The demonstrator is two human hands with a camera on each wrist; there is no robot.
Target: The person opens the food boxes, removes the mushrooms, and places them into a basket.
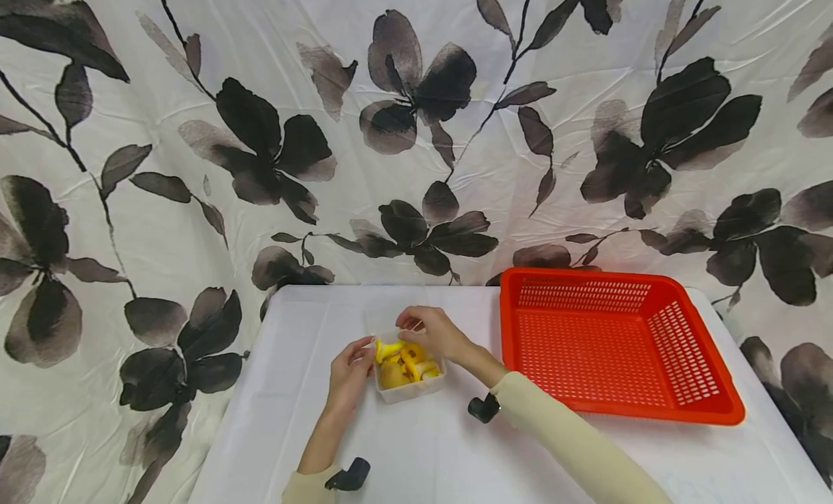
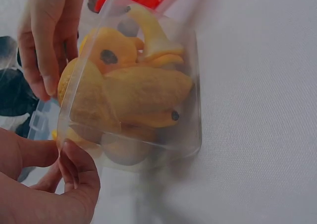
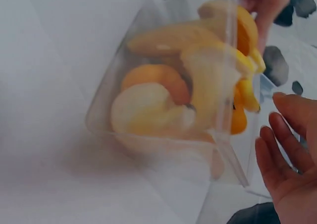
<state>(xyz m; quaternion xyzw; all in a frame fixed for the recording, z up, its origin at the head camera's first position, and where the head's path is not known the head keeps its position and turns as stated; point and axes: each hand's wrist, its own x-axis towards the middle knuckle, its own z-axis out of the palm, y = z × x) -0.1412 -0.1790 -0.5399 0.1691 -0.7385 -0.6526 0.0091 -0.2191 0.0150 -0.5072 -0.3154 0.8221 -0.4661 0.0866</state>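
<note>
A clear plastic container [image 1: 411,393] stands on the table, filled with several yellow and orange pieces shaped like fruit. One is a curved yellow banana-like piece [image 2: 154,33]; an orange round piece [image 2: 109,50] bears a dark spot. My left hand [image 1: 349,374] is at the container's left side, thumb and fingertips pinching its rim in the left wrist view. Over the far right rim, my right hand [image 1: 432,334] holds nothing; its loosely bent fingers [image 3: 282,140] are a little apart from the rim in the right wrist view. A clear lid [image 2: 39,122] lies behind the container.
A large red plastic basket [image 1: 586,359] with perforated walls stands on the right of the white-covered table [image 1: 260,417]. Behind the table hangs a white cloth [image 1: 351,200] printed with dark flowers. Each wrist wears a small black camera [image 1: 484,408].
</note>
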